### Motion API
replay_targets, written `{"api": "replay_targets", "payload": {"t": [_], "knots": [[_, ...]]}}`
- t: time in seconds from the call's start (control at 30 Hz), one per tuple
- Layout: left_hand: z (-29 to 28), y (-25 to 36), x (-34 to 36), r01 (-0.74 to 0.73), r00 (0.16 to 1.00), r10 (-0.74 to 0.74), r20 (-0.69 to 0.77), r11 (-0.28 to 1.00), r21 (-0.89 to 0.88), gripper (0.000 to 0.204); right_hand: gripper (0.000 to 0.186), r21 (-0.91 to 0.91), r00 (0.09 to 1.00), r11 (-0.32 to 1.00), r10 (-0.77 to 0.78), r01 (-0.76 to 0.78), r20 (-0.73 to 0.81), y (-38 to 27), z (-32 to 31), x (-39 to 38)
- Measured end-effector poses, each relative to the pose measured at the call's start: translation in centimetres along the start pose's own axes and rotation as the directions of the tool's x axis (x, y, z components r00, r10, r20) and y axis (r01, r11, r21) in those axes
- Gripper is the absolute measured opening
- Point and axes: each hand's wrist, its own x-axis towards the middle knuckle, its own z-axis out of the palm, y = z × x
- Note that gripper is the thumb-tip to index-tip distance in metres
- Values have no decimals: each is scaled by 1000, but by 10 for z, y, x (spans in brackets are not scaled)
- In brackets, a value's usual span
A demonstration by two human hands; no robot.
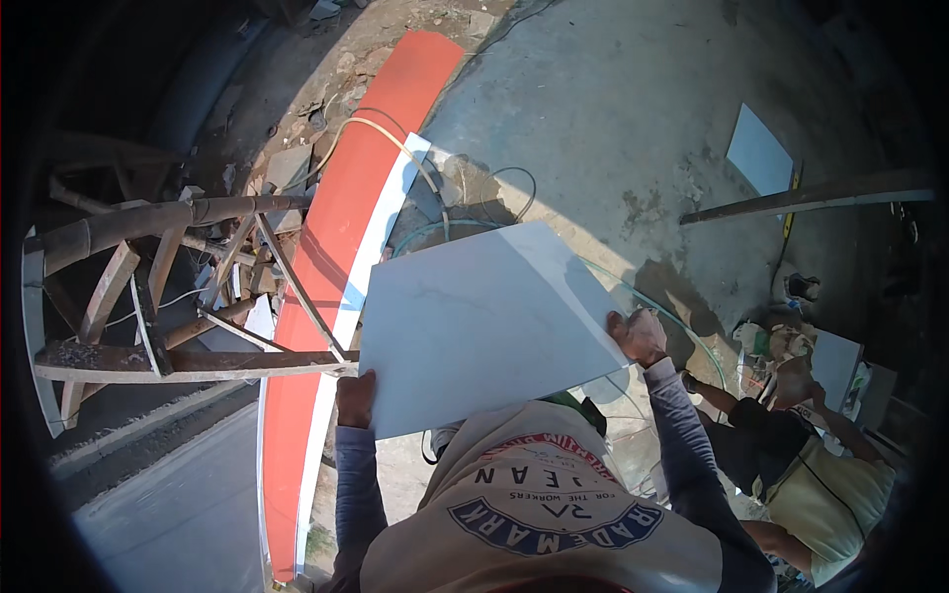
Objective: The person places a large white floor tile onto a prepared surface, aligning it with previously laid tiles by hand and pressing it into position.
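Observation:
A large pale tile [484, 326] with faint grey veining is held out in front of my torso, tilted a little. My left hand [356, 397] is closed on its left edge near the lower corner. At the right corner, my right hand [642, 337] grips the edge, fingers curled over it. The undersides of both hands' grips are hidden by the tile. Sunlight falls across the tile's right part, and the rest of it is in shade.
A long red panel [395, 89] with a white border runs along the left. Beside it stands a wooden ladder-like frame [198, 212] over rubble. A hose [682, 318] crosses the concrete floor. Another pale tile [759, 153] lies near a wooden beam [811, 197]. A co-worker [830, 494] crouches at right.

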Motion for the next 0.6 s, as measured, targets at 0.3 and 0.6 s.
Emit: {"api": "replay_targets", "payload": {"t": [0.3, 0.6], "knots": [[34, 323, 98, -208, 974, 209, 86, 978, -16, 31, 62, 17, 955, 999, 47, -44, -293, -96, -185, 213], [109, 543, 177, -314, 949, 314, -27, 949, 30, 26, 62, -128, 961, 986, -133, 104, -243, -236, -351, 499]]}}
